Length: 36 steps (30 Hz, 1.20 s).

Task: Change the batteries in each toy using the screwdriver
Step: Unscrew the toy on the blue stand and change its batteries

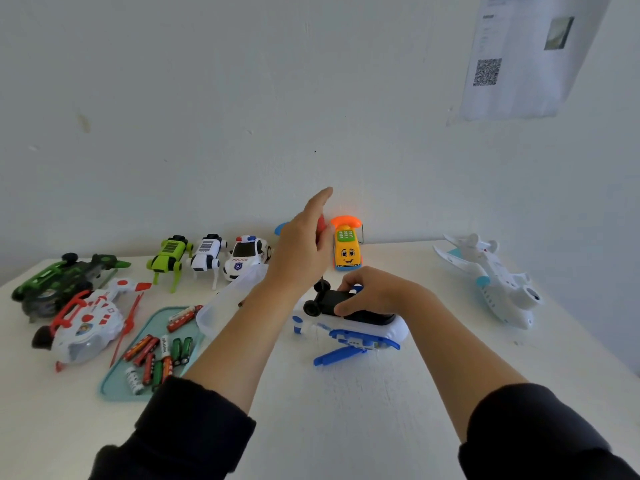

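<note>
A white and blue toy helicopter [363, 336] lies upside down mid-table, its black underside and wheels facing up. My right hand [374, 292] grips that black underside from the right. My left hand [304, 251] holds a red-handled screwdriver [321, 225] upright above the toy, one finger pointing up. The thin shaft drops to the toy's underside near the wheels; the tip's contact is too small to make out. Loose batteries [156, 355], red, green and white, lie on a teal tray [114, 386] to the left.
A clear plastic box [225, 299] sits tilted beside the tray. Along the back stand a green robot dog [169, 254], a white robot dog [207, 252], a police car [246, 254] and a yellow phone car [346, 249]. Two helicopters [86, 323] lie left, a white plane [491, 278] right.
</note>
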Motion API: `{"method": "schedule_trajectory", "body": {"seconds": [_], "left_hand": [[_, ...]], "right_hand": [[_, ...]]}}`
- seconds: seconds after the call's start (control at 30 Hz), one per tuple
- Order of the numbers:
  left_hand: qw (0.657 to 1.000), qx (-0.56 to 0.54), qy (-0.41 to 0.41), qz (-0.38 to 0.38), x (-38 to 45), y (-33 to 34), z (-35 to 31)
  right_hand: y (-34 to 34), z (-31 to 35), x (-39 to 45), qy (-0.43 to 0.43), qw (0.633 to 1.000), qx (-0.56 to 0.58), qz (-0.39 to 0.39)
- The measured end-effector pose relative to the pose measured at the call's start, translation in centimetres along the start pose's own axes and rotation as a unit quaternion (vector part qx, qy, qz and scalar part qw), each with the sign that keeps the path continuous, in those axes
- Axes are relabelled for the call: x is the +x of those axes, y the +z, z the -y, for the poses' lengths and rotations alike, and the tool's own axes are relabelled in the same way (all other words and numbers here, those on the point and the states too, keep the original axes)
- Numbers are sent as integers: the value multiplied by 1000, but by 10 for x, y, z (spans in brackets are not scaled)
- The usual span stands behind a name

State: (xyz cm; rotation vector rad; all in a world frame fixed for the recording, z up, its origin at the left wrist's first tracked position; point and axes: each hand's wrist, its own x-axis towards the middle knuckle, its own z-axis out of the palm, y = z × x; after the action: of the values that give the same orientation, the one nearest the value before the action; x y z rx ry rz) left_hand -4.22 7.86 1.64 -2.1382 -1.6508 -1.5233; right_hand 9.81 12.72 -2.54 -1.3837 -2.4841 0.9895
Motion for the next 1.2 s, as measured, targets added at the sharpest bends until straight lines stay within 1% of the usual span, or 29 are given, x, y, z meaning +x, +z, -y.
{"method": "schedule_trajectory", "body": {"seconds": [0.03, 0.1, 0.2, 0.27, 0.33, 0.4, 0.47, 0.57, 0.6, 0.67, 0.73, 0.8, 0.87, 0.93, 1.0, 1.07, 1.13, 1.2], "left_hand": [[999, 15, 12, -29, -1, 2, 1], [997, 51, 17, -61, 0, 6, 1], [995, 77, 14, -60, 0, 12, -10], [998, 64, -3, -24, -2, 14, -19], [998, 37, -22, 37, -2, 13, -21], [997, 30, -24, 72, -1, 11, -21], [998, 42, -10, 55, 0, 9, -21], [995, 93, 26, -10, -1, 10, -15], [993, 110, 25, -29, 0, 10, -12], [991, 121, -6, -48, 0, 6, -13], [992, 112, -49, -23, 2, 0, -14], [992, 77, -84, 51, 4, -7, -12], [989, 32, -96, 107, 6, -14, -9], [989, 28, -85, 117, 5, -18, -9], [993, 54, -64, 83, 3, -18, -9], [995, 90, -21, 35, 1, -17, -8], [990, 143, 16, 8, 0, -15, -9], [979, 201, 12, -16, -2, -13, -9]], "right_hand": [[1, 0, 0, -1, 1000, -1, 1], [2, 0, 1, -1, 1000, -1, -1], [2, -1, 1, -1, 1000, 1, 0], [2, -1, 1, -5, 1000, -2, -2], [3, -2, 2, -7, 1000, 0, -2], [3, -3, 2, -7, 1000, 6, -2], [2, -2, 1, -10, 1000, 7, -1], [3, -2, -1, -13, 1000, 9, -5], [3, -2, -2, -14, 1000, 9, -5], [3, -2, -2, -15, 1000, 9, -3], [2, -1, -2, -14, 1000, 8, -1], [1, -1, -2, -11, 1000, 5, 0], [1, -1, -2, -11, 1000, 3, 2], [2, -1, -1, -13, 1000, 1, 3], [2, -1, -1, -12, 1000, -1, 5], [2, -1, -1, -10, 1000, -2, 6], [3, -1, -1, -9, 1000, -3, 5], [3, -1, -1, -9, 1000, -1, 3]]}}
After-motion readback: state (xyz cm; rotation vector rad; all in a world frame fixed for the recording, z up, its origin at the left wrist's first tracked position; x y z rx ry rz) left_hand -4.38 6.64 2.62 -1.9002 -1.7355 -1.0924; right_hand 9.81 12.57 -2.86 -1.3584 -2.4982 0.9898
